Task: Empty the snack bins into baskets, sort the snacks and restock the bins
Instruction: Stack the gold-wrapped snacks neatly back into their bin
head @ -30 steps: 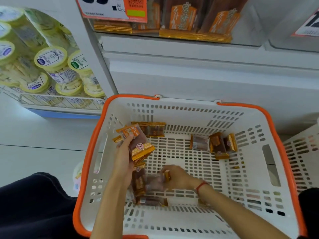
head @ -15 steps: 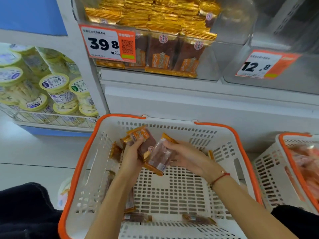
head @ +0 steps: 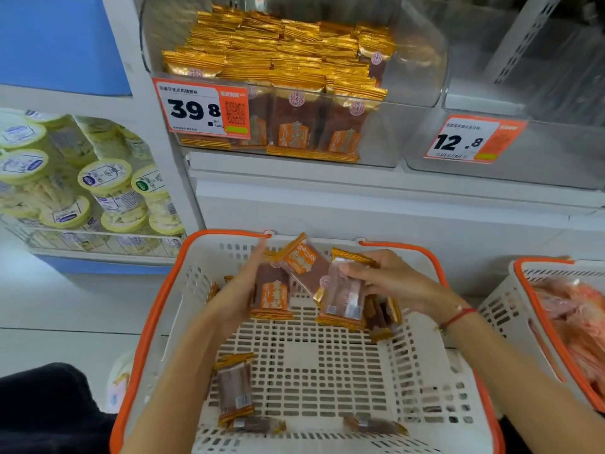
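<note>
Both hands came up off the basket (head: 170, 290) floor: left hand (head: 240, 290) raised its snack packets (head: 271, 291), right hand (head: 389, 280) lifted another packet (head: 343, 298) alongside. View tilted up, exposing the snack bin (head: 294, 93).

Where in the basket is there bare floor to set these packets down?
The middle of the basket floor is bare, bordered by the packet lying front left and two packets along the front wall. The back is crowded: the left hand and right hand hold packets there.
</note>
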`<state>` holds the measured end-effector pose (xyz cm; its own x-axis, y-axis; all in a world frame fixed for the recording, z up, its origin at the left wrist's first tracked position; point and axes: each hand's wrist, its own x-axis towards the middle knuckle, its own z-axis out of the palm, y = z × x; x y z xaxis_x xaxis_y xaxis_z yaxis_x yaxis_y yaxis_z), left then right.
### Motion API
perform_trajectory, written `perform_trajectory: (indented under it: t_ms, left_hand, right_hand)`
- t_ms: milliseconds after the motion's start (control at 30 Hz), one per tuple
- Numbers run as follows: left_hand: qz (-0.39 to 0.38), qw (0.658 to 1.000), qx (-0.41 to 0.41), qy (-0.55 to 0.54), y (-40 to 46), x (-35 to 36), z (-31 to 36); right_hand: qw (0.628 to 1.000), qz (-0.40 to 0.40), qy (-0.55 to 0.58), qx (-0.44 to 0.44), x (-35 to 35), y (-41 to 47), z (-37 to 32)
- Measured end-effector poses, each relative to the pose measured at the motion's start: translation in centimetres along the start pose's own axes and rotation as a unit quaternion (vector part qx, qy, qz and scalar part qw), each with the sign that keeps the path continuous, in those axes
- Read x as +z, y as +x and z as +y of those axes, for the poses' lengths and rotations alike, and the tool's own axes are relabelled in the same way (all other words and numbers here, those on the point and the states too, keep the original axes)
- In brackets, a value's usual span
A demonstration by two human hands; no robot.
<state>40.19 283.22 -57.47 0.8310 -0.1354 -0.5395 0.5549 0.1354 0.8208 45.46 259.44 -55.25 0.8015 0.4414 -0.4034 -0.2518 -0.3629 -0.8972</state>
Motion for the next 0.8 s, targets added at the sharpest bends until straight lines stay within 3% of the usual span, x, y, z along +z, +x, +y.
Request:
perform_trajectory:
  t_ms: [100, 200, 333, 400, 467, 533, 600, 700, 733, 800]
  left_hand:
    - [-0.044, 0.999, -0.025, -0.018, 0.5, -1.0, 0.2]
    - [-0.119, 0.984, -0.066, 0.114, 1.0, -1.0, 0.0]
    - [-0.244, 0.954, -0.095, 0.147, 0.4, -0.7, -0.7]
    - [-0.211, 0.970, -0.110, 0.057, 0.2, -1.2, -1.4]
    - [-0.157, 0.981, -0.116, -0.023, 0.4, -1.4, -2.2]
    - [-0.080, 0.987, -0.099, -0.100, 1.3, -0.7, -3.0]
    - [0.002, 0.983, -0.060, -0.176, 2.0, 0.8, -3.4]
    - [0.019, 0.972, 0.015, -0.234, 2.2, 2.1, -3.4]
    - [0.016, 0.969, 0.030, -0.245, 2.0, 2.3, -3.3]
    - [0.018, 0.967, 0.050, -0.250, 1.7, 2.4, -3.4]
  right_hand:
    - [0.987, -0.112, -0.117, 0.012, -1.4, -0.2, -1.3]
    - [0.948, -0.212, -0.239, 0.010, -0.9, 0.5, -2.8]
    - [0.942, -0.213, -0.260, 0.011, 0.2, 2.0, -3.2]
    - [0.973, -0.137, -0.182, 0.028, -0.2, 2.3, -2.9]
    - [0.999, 0.025, -0.046, -0.010, -0.2, 2.5, -2.2]
    - [0.963, 0.234, 0.049, -0.124, 0.8, 2.3, -1.4]
    - [0.922, 0.306, 0.031, -0.236, 2.9, 1.8, -0.4]
    - [0.910, 0.193, -0.243, -0.274, 6.0, 1.0, 2.1]
    - [0.913, 0.135, -0.287, -0.257, 6.6, 1.0, 2.6]
    - [0.948, 0.057, -0.236, -0.205, 7.2, 0.8, 2.5]
